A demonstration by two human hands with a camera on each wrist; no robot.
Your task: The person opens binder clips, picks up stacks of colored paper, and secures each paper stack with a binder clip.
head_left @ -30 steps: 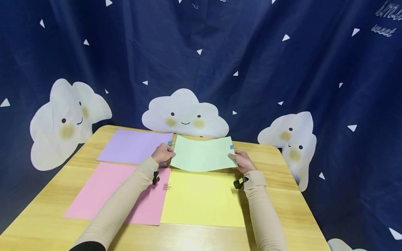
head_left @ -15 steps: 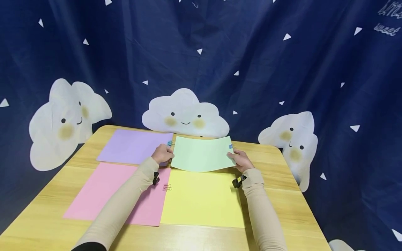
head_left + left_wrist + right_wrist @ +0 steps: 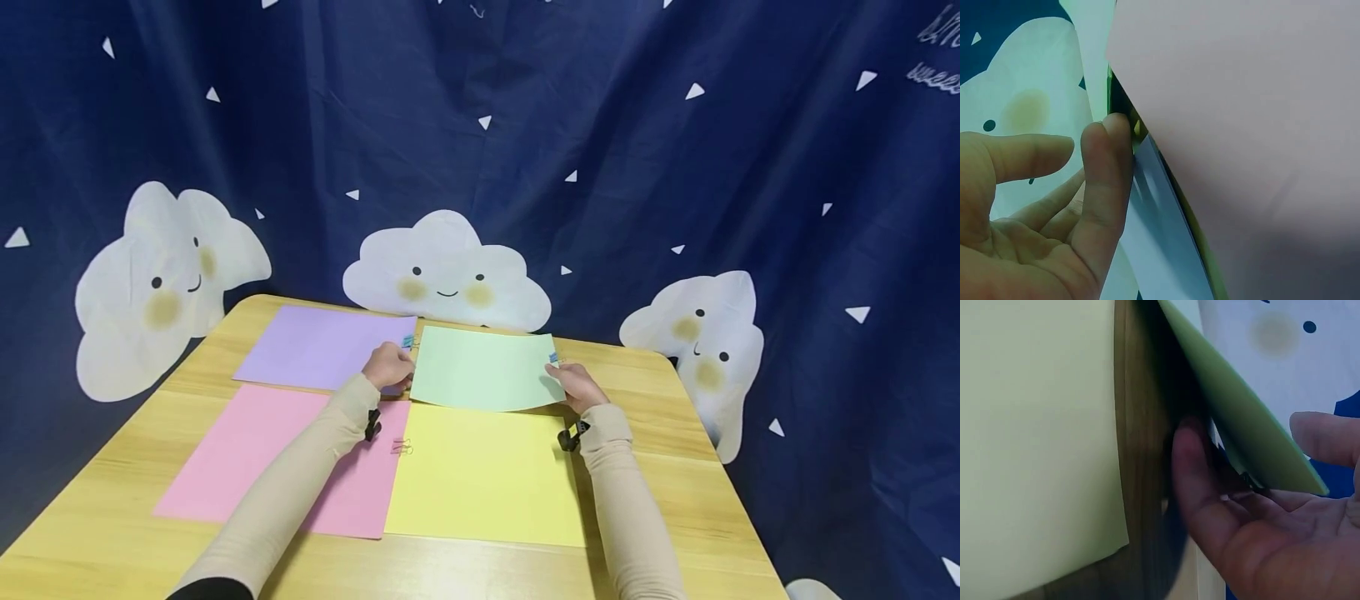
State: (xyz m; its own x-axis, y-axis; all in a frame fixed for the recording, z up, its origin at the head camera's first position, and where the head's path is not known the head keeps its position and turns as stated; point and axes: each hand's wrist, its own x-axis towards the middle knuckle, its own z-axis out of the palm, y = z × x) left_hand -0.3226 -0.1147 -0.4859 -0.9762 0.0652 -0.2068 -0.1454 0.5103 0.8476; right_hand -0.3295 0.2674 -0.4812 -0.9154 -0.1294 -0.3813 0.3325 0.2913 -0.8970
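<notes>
A pale green sheet of paper (image 3: 487,371) lies at the back middle, its near edge raised in a slight curve. A blue binder clip (image 3: 554,357) sits on its right edge. My left hand (image 3: 388,367) is at the sheet's left edge; in the left wrist view its thumb (image 3: 1035,156) stands apart from the fingers, with fingertips right by the paper. My right hand (image 3: 581,387) holds the near right corner. In the right wrist view, the fingers (image 3: 1191,469) are beneath the green paper and the thumb (image 3: 1325,434) is at its upper face.
Purple paper (image 3: 322,346) with a blue clip (image 3: 408,341) lies at the back left. Pink paper (image 3: 247,450) with a pink clip (image 3: 402,447) is at the front left. Yellow paper (image 3: 487,475) lies nearest in the middle. A blue cloud-print curtain (image 3: 480,125) hangs behind the wooden table (image 3: 675,467).
The green paper has flattened and its left side has lowered. My left thumb has come off its corner. My right hand stays at the right corner.
</notes>
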